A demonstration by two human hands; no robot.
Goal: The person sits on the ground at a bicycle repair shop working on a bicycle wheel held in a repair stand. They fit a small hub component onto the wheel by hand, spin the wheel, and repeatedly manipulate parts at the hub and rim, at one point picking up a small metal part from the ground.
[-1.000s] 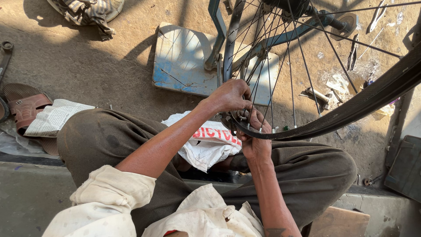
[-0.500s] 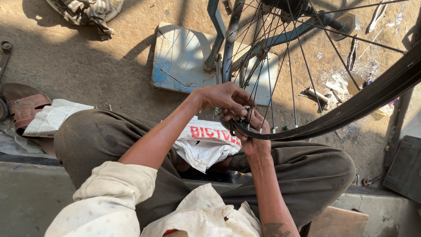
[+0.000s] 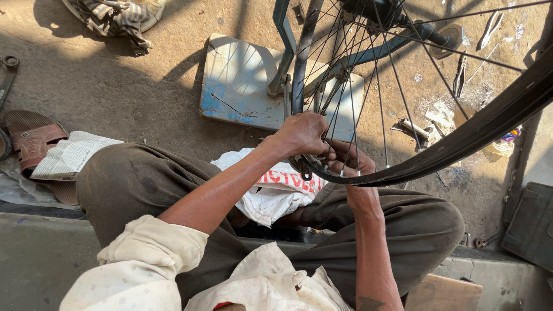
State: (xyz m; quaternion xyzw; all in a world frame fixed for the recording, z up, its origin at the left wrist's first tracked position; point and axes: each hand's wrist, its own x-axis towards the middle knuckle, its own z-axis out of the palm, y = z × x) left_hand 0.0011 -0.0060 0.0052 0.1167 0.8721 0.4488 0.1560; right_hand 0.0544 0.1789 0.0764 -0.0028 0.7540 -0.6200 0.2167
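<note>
The left hand point(image 3: 302, 133) is curled over the near edge of the big black bicycle wheel with thin silver spokes point(image 3: 461, 138), with its fingers bent down onto the rim among the spokes. The hand is closed around something small at the rim, but what it pinches is too small to tell. The right hand point(image 3: 345, 164) is just beside it, under the rim, with its fingers curled up around the tyre and touching it. The two hands are close together, almost touching. The wheel stands upright in a blue-green metal bike frame point(image 3: 299, 52), and its rim sweeps from the person's lap up toward the right edge of the view. The hub point(image 3: 374, 8) is at the top, far from the hands. Under the hands, a white crumpled bag with red letters point(image 3: 271, 190) lies on the person's lap, on dark trousers. A flat pale blue board point(image 3: 242, 86) lies on the dirt ground point(image 3: 144, 92) behind the wheel. A brown sandal point(image 3: 31, 144) and a folded newspaper point(image 3: 69, 155) lie on the left.
</note>
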